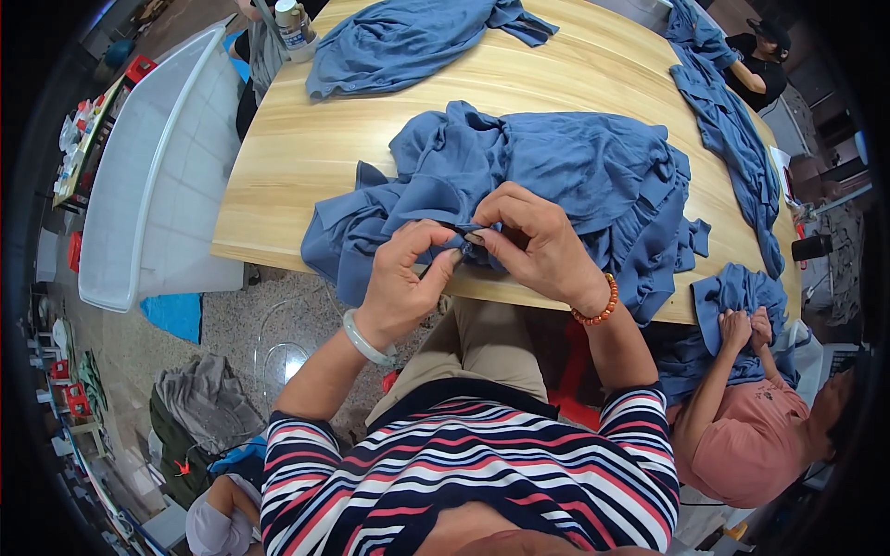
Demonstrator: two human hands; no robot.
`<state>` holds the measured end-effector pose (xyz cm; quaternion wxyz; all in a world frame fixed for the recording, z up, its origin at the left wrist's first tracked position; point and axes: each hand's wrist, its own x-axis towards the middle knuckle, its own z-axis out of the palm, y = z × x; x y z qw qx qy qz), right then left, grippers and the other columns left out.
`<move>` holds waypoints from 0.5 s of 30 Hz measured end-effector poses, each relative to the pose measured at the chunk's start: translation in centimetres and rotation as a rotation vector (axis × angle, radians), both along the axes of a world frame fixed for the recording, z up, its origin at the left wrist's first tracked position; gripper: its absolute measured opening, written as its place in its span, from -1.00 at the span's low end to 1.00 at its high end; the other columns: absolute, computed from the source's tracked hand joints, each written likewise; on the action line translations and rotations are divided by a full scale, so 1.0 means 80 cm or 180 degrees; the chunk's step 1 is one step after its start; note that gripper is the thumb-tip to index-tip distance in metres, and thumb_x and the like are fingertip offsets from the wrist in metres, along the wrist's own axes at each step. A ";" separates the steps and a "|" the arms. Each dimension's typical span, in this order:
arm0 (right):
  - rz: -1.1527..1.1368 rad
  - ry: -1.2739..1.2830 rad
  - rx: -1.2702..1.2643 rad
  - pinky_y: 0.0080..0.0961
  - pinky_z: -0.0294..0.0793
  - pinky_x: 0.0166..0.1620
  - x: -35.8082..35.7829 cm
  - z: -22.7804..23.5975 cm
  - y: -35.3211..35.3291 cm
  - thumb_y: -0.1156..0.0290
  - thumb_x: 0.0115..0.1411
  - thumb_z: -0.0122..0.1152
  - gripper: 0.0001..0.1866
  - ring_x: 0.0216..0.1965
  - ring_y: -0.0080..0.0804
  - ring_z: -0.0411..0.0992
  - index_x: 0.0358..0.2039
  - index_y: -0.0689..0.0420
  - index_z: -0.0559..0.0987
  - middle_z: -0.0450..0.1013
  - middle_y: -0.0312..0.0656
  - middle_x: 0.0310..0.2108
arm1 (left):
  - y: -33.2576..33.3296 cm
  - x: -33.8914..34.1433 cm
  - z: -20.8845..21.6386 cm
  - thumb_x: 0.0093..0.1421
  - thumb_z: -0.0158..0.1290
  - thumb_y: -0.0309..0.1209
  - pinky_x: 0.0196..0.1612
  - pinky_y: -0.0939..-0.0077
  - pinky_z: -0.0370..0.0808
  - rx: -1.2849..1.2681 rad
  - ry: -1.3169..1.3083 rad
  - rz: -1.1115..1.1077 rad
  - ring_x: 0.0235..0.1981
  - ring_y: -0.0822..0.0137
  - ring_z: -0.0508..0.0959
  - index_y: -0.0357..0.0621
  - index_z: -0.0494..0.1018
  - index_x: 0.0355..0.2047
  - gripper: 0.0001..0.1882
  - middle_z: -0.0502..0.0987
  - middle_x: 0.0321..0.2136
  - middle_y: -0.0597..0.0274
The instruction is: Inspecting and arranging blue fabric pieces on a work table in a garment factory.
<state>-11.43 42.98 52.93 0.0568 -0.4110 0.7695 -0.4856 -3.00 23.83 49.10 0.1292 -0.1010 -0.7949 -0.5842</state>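
A blue garment [584, 167] lies bunched over the near edge of the wooden table in front of me. My left hand [408, 273], with a pale bangle at the wrist, pinches a fold of it between thumb and forefinger. Close beside it, my right hand [538, 246], wearing an orange bead bracelet, pinches the same part of the cloth. The fingertips of both hands almost meet. Something small and dark shows under the left fingers; its kind I cannot make out.
More blue garments lie on the table [278, 185], one at the far side [399, 46] and one along the right [732, 139]. A large white plastic bin [139, 204] stands at left. A bottle [295, 28] sits at the far left corner. On the right, a co-worker [751, 426] handles blue cloth.
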 end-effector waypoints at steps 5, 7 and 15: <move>0.0197 -0.1061 -0.0234 -0.73 0.47 -0.36 0.002 -0.002 -0.009 0.68 0.22 0.08 -0.93 -0.42 -0.64 0.45 -0.28 0.31 0.50 0.41 -0.25 -0.28 | -0.004 -0.001 -0.004 0.08 0.14 -0.56 -0.11 0.43 0.37 0.0036 0.0065 0.0213 -0.30 0.18 0.49 -0.27 0.49 -0.32 -0.87 0.52 -0.38 0.14; 0.0214 -0.0861 -0.0319 -0.72 0.51 -0.32 0.005 -0.008 -0.011 0.67 0.24 0.05 -0.92 -0.42 -0.63 0.48 -0.26 0.31 0.49 0.41 -0.25 -0.31 | -0.003 -0.001 0.003 0.08 0.14 -0.53 -0.16 0.39 0.36 0.0128 -0.0024 0.0263 -0.35 0.15 0.47 -0.24 0.50 -0.35 -0.89 0.50 -0.43 0.14; -0.0162 0.0738 -0.0045 -0.56 0.45 -0.41 0.030 -0.005 -0.009 0.77 0.06 0.17 -0.83 -0.46 -0.38 0.46 -0.32 0.28 0.51 0.44 -0.13 -0.39 | 0.004 -0.002 -0.007 0.05 0.16 -0.52 -0.17 0.39 0.34 -0.0223 0.0146 0.0202 -0.33 0.15 0.47 -0.20 0.49 -0.37 -0.88 0.50 -0.42 0.15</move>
